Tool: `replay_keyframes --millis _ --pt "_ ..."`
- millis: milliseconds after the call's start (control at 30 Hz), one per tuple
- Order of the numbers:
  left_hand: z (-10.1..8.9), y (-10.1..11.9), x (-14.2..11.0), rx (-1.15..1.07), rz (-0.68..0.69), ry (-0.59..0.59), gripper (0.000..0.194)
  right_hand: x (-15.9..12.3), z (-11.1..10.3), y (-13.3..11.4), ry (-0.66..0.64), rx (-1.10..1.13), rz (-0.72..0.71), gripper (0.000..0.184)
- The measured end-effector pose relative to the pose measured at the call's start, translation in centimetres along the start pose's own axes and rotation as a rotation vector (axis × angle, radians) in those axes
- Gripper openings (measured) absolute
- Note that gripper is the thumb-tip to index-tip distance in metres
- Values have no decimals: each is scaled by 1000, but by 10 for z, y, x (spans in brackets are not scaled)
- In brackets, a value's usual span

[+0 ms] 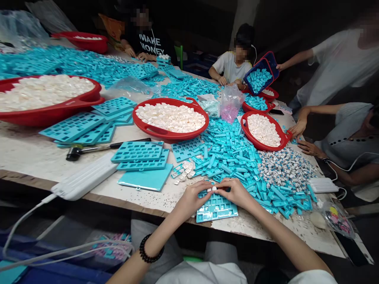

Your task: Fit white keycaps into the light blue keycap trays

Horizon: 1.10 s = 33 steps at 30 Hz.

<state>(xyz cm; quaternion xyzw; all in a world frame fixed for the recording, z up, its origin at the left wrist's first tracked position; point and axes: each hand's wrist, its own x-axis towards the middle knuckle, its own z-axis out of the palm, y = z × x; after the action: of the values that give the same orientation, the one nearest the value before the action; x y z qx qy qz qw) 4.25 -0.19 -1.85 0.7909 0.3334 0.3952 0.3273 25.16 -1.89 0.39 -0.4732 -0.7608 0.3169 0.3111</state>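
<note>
At the table's front edge lies a turquoise panel [217,210] with rows of square openings. Over its far edge, my left hand [192,197] pinches small white keycaps [213,189] between its fingertips. My right hand [236,192] meets it there, its fingers closed on the same white pieces. The fingers partly cover the pieces, so which hand grips which is hard to see. Just beyond my left hand, several loose white keycaps [187,169] lie in a small heap. Beyond my right hand spreads a pile of turquoise strips [227,154].
Red basins [170,136] of white pieces stand across the table. Stacked turquoise panels [137,152], a hammer [94,149] and a white power strip [84,177] lie to the left. Small white-and-grey parts [286,167] lie right. Several people sit around; one holds a blue basket [259,79].
</note>
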Motion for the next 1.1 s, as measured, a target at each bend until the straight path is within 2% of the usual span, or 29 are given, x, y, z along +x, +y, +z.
replay_keyframes --millis 300,500,900,1033,1100 --pt "-9 11 14 124 -59 -193 16 7 -5 -8 -94 -101 41 11" --pt "-12 21 22 202 -143 -276 16 14 -13 -17 -153 -150 69 11" --pt "-5 25 25 339 -170 -273 17 9 -8 -13 -148 -304 15 16" --pt "-4 21 29 333 -188 -266 16 15 -13 -7 -156 -188 82 11" --pt "-5 19 30 323 -184 -259 16 17 -16 -3 -175 -78 134 14"
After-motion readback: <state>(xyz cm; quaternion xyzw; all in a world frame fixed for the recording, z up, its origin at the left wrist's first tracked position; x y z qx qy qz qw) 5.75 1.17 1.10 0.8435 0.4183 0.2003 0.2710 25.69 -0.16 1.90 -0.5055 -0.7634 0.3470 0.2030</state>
